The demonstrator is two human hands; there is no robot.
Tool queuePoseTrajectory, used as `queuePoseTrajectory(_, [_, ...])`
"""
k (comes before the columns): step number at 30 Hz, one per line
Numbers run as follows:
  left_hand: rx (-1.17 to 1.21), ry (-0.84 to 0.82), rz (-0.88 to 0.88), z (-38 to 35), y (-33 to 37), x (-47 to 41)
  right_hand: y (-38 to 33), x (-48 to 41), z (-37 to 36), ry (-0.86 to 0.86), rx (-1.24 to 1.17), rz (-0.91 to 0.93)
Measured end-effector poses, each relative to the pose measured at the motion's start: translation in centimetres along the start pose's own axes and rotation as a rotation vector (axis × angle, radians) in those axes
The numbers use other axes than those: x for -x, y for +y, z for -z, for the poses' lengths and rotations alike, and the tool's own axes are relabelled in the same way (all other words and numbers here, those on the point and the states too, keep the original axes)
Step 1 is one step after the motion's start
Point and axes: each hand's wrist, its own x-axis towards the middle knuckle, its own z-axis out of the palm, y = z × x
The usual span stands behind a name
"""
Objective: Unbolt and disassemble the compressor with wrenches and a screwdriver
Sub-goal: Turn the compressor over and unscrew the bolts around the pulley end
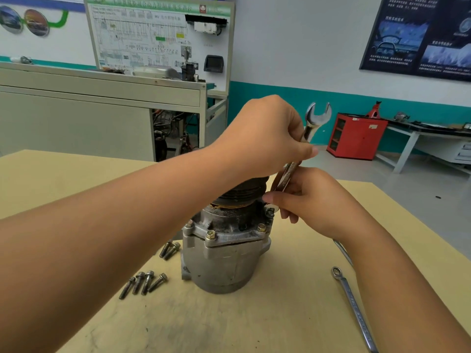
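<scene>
while both hands work 1 wrench (309,131), the compressor (224,261) stands upright near the middle of the table (280,314).
the left hand (267,133) has its fingers curled round the wrench's upper shaft, just under the open end. the right hand (313,202) has its fingers wrapped round the lower shaft, with the bottom end at a bolt (270,212) on the far right of the compressor's flange. 3 more flange bolts (211,234) sit in place. 4 loose bolts (144,282) lie toward the near edge, and 2 others (169,249) lie just beside the housing on its left. a second wrench (354,309) lies flat toward the right edge.
</scene>
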Motion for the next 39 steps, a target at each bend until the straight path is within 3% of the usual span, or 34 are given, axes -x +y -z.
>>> queuePoseTrajectory(9, [-0.007,0.041,0.141,-0.7,0.5,-0.5,-0.2,0.0,-0.7,0.046,0.105,-0.006])
queuePoseTrajectory(11, [0.051,-0.032,0.120,-0.4,0.1,-0.6,-0.3,0.0,-0.8,0.062,0.098,-0.015])
queuePoseTrajectory(16, [0.320,-0.392,0.054,1.1,-1.6,-0.8,-0.5,-0.1,-0.9,0.057,0.071,-0.056])
queuePoseTrajectory(18, [0.350,-0.409,0.047,1.2,-2.2,-0.9,-0.5,-0.1,-0.9,0.047,0.083,-0.046])
queuePoseTrajectory(29, [0.127,-0.116,0.200,1.0,-2.9,-1.4,-0.5,0.1,-0.9,-0.014,0.051,0.020])
queuePoseTrajectory(35, [-0.019,0.013,0.174,0.8,-2.0,-0.3,-0.3,0.1,-0.2,-0.020,0.055,0.022])
queuePoseTrajectory(39, [-0.139,0.122,0.058,0.4,-1.5,0.5,-0.7,0.1,-0.5,-0.033,0.059,0.007])
